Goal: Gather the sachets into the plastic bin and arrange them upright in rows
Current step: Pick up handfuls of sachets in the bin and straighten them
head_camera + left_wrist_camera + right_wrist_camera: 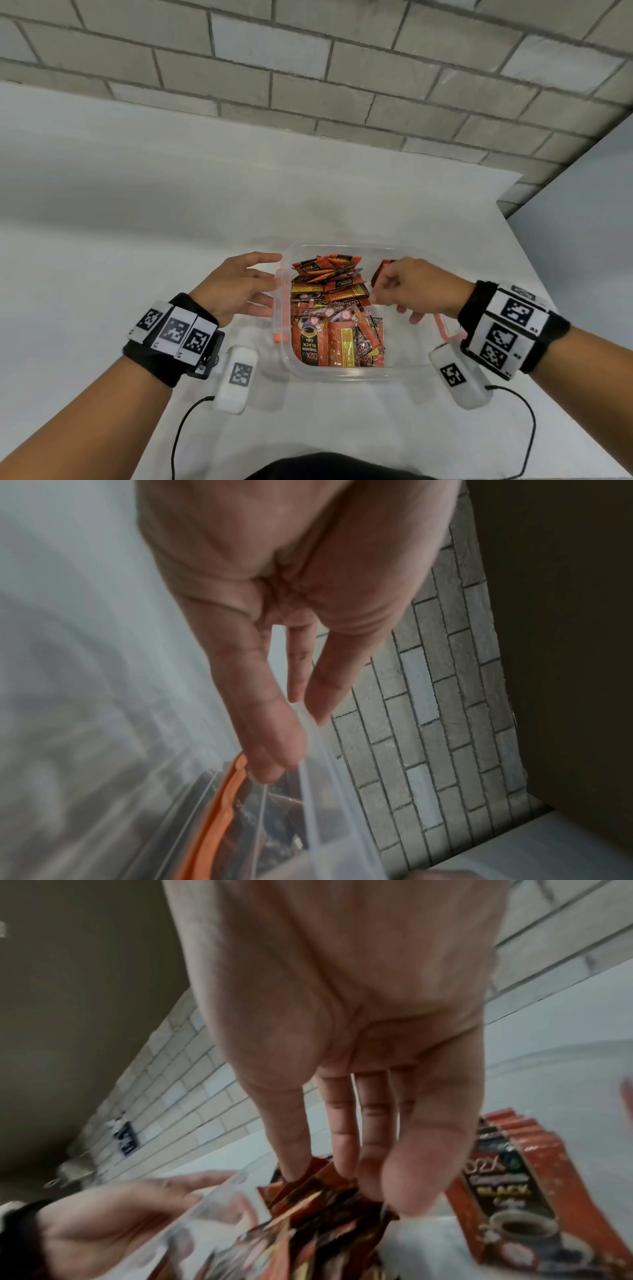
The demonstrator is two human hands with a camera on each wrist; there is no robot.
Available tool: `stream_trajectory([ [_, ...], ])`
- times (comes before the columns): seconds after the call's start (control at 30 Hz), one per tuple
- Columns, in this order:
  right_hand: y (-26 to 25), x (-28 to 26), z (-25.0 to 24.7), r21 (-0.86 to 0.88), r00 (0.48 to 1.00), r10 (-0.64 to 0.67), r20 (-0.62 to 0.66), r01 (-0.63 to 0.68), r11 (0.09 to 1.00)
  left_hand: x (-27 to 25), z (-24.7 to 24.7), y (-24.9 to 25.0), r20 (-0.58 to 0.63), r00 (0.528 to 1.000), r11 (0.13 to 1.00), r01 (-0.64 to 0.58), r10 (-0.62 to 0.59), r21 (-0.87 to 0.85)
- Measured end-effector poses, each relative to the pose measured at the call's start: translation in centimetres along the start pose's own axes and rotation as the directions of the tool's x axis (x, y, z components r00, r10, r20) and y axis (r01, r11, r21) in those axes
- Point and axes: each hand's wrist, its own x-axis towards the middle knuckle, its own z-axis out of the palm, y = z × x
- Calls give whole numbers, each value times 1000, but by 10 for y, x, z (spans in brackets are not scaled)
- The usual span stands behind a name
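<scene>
We have our left hand (239, 287) laid against the left wall of the plastic bin (356, 371), its fingers (263, 723) straight and a little apart, touching the clear rim beside the orange clip (281, 308); we judge it is there to steady the bin while the other hand works inside. The bin stands on the white table (137, 212), toward its near right part, with the brick wall (308, 68) behind the far edge. Our right hand (414, 287) reaches down over the bin, and in the wrist view its fingers (346, 1139) press into a bundle of sachets (337, 308); whether they are clamped on it or only pushing it, we cannot tell. The sachets nearest us stand roughly upright in a row, while those further back lie tumbled over one another, so we think the sorting is only partly done. A second upright group of sachets (514, 1177) stands to the right.
</scene>
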Motion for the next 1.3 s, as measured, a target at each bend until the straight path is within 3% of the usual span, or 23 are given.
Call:
stream_trajectory([
  [0.23, -15, -11, 35, -230, 993, -120, 3, 118, 966, -1, 0, 0, 2, 1000, 1000, 8, -8, 3],
  [0.37, -19, -12, 38, -76, 994, -104, 34, 106, 991, 0, 0, 1, 0, 1000, 1000, 7, -7, 10],
  [0.5, -23, -13, 38, -57, 995, -100, 0, 100, 993, 0, 0, 1, -2, 1000, 1000, 9, -9, 7],
  [0.77, -43, -15, 51, 57, 994, 10, 105, -16, 998, -2, 1, 0, -3, 1000, 1000, 5, -5, 3],
  [1.17, -51, -3, 66, 229, 979, -19, 202, -28, 973, -3, 1, 2, -7, 1000, 1000, 17, -17, 5],
  [1.3, -49, 1, 69, 173, 982, -73, 172, 43, 984, -3, 1, 2, -3, 1000, 1000, 19, -19, -3],
])
